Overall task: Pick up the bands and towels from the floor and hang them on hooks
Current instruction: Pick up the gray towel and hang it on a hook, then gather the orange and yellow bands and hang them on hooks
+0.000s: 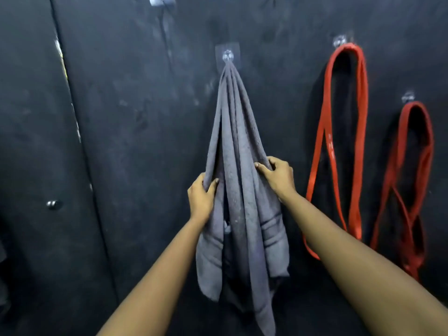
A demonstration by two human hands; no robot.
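Note:
A grey towel (238,146) hangs in folds from a clear stick-on hook (228,55) on the black wall. My left hand (202,196) pinches the towel's left fold between thumb and fingers. My right hand (278,174) grips the right fold at about the same height. To the right, an orange-red band (326,132) hangs from a second hook (340,41). A darker red band (423,151) hangs from a third hook (408,97), lower and farther right.
The black wall (135,117) has a vertical seam at the left, with a small metal stud (53,204) beyond it. Another clear hook (162,0) sits at the top edge, with a thin dark strand hanging below it.

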